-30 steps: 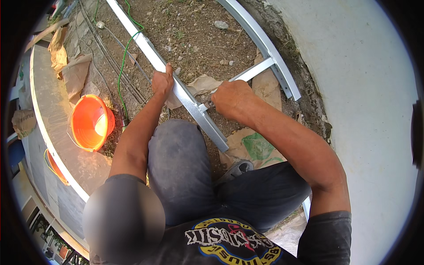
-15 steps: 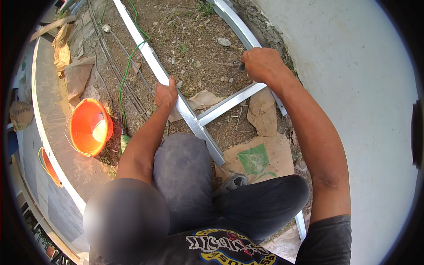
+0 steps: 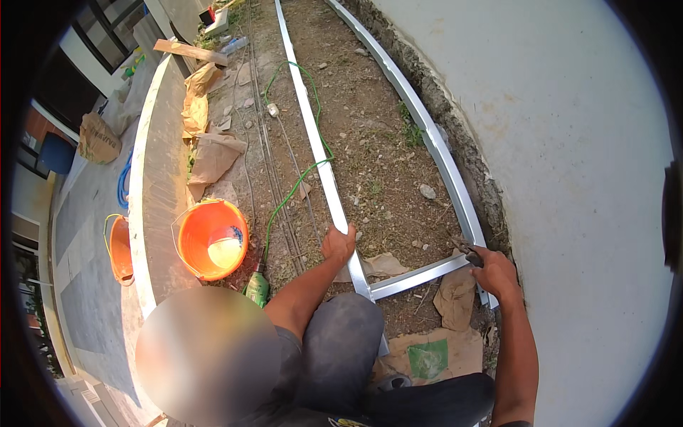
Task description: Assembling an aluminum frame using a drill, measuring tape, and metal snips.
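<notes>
My left hand (image 3: 339, 244) is closed round the long silver metal channel (image 3: 318, 142) on the left of a ladder-like frame. A short crosspiece (image 3: 420, 277) joins this channel to the right-hand channel (image 3: 446, 165), which lies along the wall. At that right-hand joint my right hand (image 3: 496, 272) grips a dark plier-like tool (image 3: 469, 253). The tool's jaws are by the corner where the crosspiece meets the right channel; whether they bite on the metal I cannot tell. My bent knee (image 3: 341, 331) is close beside the left channel's near end.
A pale wall (image 3: 576, 178) rises close on the right. Left of the frame are a green cord (image 3: 284, 198), a green power tool (image 3: 257, 287), thin rods and an orange bucket (image 3: 213, 240) beside a low concrete ledge (image 3: 158, 213). Flattened brown paper (image 3: 455, 349) lies under the frame's near end.
The view has shifted to show more of the frame's far end. My right hand has turned, and the tool in it now shows at the joint. My left hand keeps holding the channel.
</notes>
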{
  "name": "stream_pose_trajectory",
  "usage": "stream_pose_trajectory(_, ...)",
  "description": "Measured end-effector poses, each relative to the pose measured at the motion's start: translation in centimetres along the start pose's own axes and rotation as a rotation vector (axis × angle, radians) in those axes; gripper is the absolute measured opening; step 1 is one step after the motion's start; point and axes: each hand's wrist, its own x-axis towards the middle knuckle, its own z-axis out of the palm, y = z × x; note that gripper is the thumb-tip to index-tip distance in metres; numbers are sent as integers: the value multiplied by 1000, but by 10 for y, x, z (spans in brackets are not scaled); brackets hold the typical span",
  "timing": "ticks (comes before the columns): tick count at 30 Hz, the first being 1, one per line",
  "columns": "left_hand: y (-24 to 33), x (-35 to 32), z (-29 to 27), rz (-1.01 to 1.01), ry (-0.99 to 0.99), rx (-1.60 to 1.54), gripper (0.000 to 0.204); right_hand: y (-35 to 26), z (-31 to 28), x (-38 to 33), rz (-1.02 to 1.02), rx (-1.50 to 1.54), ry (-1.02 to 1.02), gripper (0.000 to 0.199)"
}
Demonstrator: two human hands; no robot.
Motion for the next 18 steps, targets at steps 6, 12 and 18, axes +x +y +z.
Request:
stream_pose_trajectory(6, 1, 1, 2, -6, 10, 3, 67, -34, 63, -90, 569, 1452, 46, 46)
stream_pose_trajectory(12, -3, 3, 4, -41, 6, -20, 68, -72, 86, -112, 744, 1935, 116, 25)
stream_pose_trajectory(18, -5, -9, 5, -144, 56, -186, 75, -75, 102, -107, 892, 2206, 58, 19)
